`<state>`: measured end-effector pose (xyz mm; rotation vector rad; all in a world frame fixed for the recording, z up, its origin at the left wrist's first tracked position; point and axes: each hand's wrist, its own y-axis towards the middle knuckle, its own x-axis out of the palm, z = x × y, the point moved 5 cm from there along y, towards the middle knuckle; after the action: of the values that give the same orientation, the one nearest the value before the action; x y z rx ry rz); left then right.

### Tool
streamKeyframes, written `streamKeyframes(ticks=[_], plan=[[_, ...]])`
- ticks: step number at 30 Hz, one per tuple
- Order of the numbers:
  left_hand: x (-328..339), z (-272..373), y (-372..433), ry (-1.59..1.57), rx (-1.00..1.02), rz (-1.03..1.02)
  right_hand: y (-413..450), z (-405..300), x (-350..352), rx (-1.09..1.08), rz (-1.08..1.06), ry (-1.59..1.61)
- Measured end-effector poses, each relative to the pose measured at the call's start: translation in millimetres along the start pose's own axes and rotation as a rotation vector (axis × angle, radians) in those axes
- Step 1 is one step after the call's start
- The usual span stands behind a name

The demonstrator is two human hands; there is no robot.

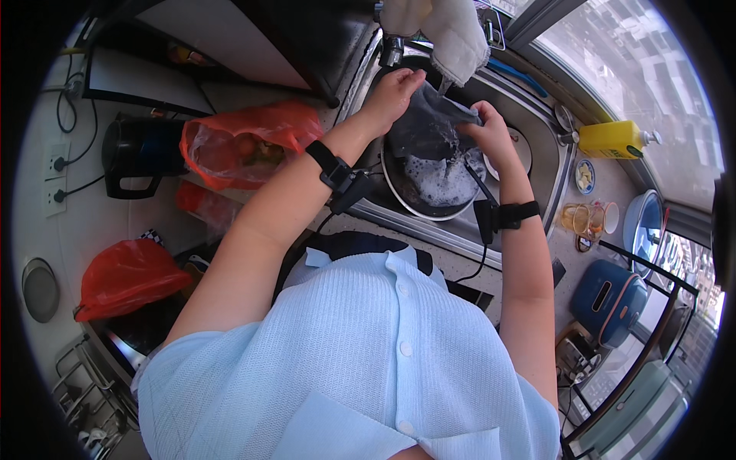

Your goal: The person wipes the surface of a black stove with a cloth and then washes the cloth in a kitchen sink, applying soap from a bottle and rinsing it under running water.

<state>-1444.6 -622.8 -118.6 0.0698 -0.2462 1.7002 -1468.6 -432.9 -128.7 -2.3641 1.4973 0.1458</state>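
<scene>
A wet dark grey cloth (422, 129) is stretched between my two hands over the sink. My left hand (397, 95) pinches its upper left corner, while my right hand (491, 135) grips its right edge. Water runs onto the cloth from beside the faucet (393, 50), whose outlet is partly covered by a white cloth (460, 37). Below the grey cloth, a round white-rimmed basin (422, 214) holds water topped with white suds (443, 184). The lower part of the cloth hangs at the foam. A white plate (522, 150) lies partly hidden behind my right hand.
The steel sink (549, 123) surrounds the basin. A yellow pump bottle (609, 140), a small dish (585, 176), glass cups (578, 219) and a blue appliance (609, 302) stand to the right. To the left are a red plastic bag (253, 135) with produce and a black kettle (141, 155).
</scene>
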Motion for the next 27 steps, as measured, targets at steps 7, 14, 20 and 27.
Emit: streamKeyframes(ticks=[7, 14, 20, 27], plan=[[-16, 6, 4, 0.197, -0.039, -0.073, -4, -19, 1, 0.036, -0.081, 0.114], [-9, 1, -2, 0.791, 0.181, -0.239, 5, -29, -17, -0.079, 0.014, 0.329], [5, 37, -3, 0.973, 0.196, -0.096, 1, -43, -34, -0.179, 0.255, 0.152], [19, 31, 0, 0.711, 0.069, -0.084, 0, -36, 2, 0.063, 0.202, 0.529]])
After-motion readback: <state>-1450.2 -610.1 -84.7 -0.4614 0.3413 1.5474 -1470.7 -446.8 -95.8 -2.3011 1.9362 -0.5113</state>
